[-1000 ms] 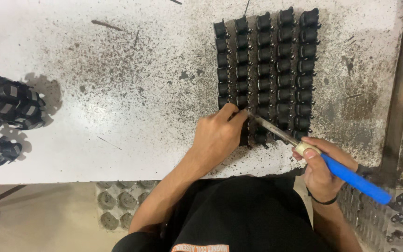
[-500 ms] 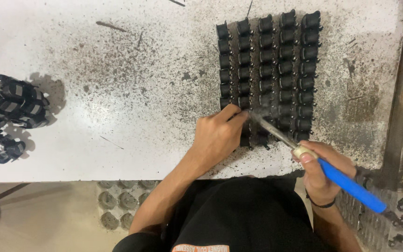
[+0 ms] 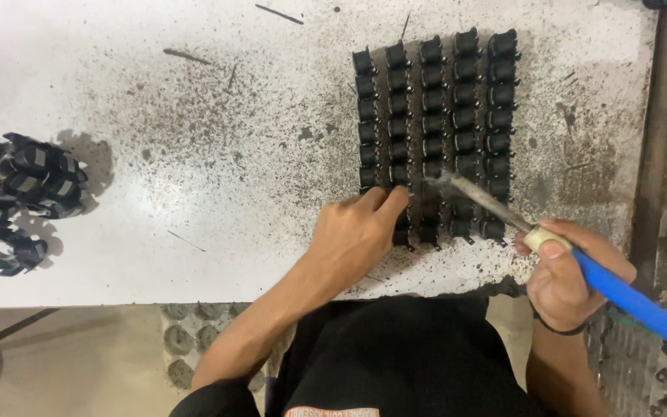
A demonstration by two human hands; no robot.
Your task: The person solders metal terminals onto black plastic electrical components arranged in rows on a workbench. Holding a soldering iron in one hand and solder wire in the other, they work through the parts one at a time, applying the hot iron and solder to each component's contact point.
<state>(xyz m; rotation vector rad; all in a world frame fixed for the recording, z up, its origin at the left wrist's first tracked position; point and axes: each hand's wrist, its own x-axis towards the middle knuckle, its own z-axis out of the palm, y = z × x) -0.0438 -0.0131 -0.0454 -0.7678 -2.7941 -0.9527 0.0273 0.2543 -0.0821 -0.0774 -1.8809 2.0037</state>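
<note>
Right now the tool [image 3: 550,251], a blue-handled thing with a pale collar and a long thin metal shaft, lies on a slant: its long axis runs from the near right, where the handle sticks out past the worktop [image 3: 194,154] edge, up to the far left, where the tip points into the block of small black parts [image 3: 434,131]. Those parts stand in five tidy columns on the right half of the stained white worktop, the columns running near to far.

Compared with half a second ago, the tip has crept a little further left along the lower rows, and the left hand has shifted slightly with it; the block itself has not moved.

The right hand [image 3: 569,278] hovers off the near right edge, fingers clamped round the handle just behind the collar, thumb on top, wrist bent inward. The left hand [image 3: 357,232] lies palm down at the near left corner of the block, forearm reaching in from the near side, its fingers together and pressed against the lowest parts there; whether they actually pinch one I cannot tell.

Far off to the left sits a loose heap of black ring-shaped pieces [image 3: 17,193].
</note>
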